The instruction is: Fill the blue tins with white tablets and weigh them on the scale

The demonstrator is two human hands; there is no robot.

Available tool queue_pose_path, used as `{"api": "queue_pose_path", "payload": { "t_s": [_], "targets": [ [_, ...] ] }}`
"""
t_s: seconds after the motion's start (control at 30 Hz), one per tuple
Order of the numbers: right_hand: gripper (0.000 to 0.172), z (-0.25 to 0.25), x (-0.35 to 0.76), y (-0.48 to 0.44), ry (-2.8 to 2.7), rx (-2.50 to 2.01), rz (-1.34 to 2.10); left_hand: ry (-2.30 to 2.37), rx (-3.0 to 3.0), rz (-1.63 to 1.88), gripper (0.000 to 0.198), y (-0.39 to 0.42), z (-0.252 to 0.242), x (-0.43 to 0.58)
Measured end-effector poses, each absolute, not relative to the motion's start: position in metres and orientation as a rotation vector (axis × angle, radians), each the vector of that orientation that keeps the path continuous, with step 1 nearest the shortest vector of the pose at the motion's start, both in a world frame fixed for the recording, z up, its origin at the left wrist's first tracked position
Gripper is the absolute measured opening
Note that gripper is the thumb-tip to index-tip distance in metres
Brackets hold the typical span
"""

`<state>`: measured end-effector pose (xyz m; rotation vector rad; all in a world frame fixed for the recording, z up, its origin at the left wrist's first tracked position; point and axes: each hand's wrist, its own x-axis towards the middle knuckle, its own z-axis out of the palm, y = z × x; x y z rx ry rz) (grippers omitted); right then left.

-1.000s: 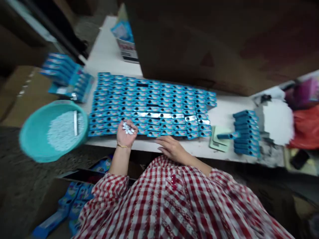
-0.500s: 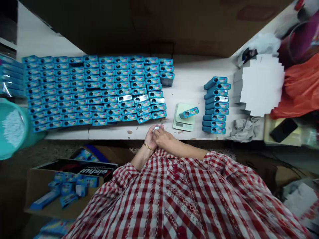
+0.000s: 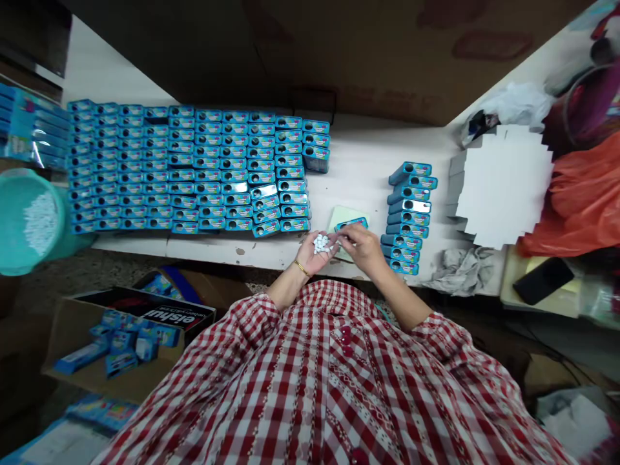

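My left hand (image 3: 310, 253) is cupped palm-up at the table's front edge and holds a small heap of white pellets (image 3: 321, 243). Just right of it, my right hand (image 3: 362, 245) has thumb and fingertips pinched together; whatever is between them is too small to make out. Behind the right fingers, a blue tin (image 3: 351, 224) with a hole in its top lies on a pale green digital scale (image 3: 341, 213). The hand and arm partly cover the tin and the scale's front.
Rows of blue tins (image 3: 186, 174) fill the table's left side. A shorter column of tins (image 3: 409, 206) stands right of the scale, beside stacked white cards (image 3: 504, 184). A teal basin (image 3: 17, 226) with white pellets is at far left. A large cardboard box (image 3: 310, 58) borders the back.
My hands were together with the pellets mostly hidden. Now they are apart: the left has opened into a cup showing the pellets, and the right has moved right, near the scale. The view has shifted slightly.
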<state>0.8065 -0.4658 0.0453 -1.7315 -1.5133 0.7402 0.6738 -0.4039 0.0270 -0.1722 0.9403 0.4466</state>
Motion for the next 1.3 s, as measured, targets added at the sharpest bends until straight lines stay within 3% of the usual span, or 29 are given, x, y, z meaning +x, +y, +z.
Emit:
{"api": "queue_pose_path", "payload": {
  "t_s": [0.23,0.37,0.47,0.63,0.8,1.13,1.3],
  "targets": [
    [0.020,0.029,0.825,-0.449,-1.799,-1.919,0.640,0.996,-0.183,0.490,0.019,-0.404,0.029,0.650],
    [0.021,0.043,0.820,-0.457,-1.669,-1.877,0.683,0.977,-0.195,0.468,0.021,-0.405,0.038,0.638],
    [0.018,0.053,0.799,-0.470,-1.284,-1.751,0.924,0.908,-0.203,0.437,0.024,-0.406,0.048,0.632],
    [0.027,0.037,0.735,-0.481,-0.127,-1.304,1.603,0.916,-0.060,0.378,0.022,-0.417,0.057,0.624],
    [0.014,0.019,0.704,-0.478,0.423,-1.000,1.717,0.993,0.109,0.398,0.018,-0.428,0.050,0.615],
    [0.021,0.025,0.703,-0.483,0.443,-0.957,1.699,1.015,0.279,0.414,0.015,-0.434,0.046,0.610],
    [0.016,0.023,0.707,-0.487,0.415,-0.949,1.686,0.964,0.293,0.387,0.013,-0.436,0.046,0.611]
  ]
}}
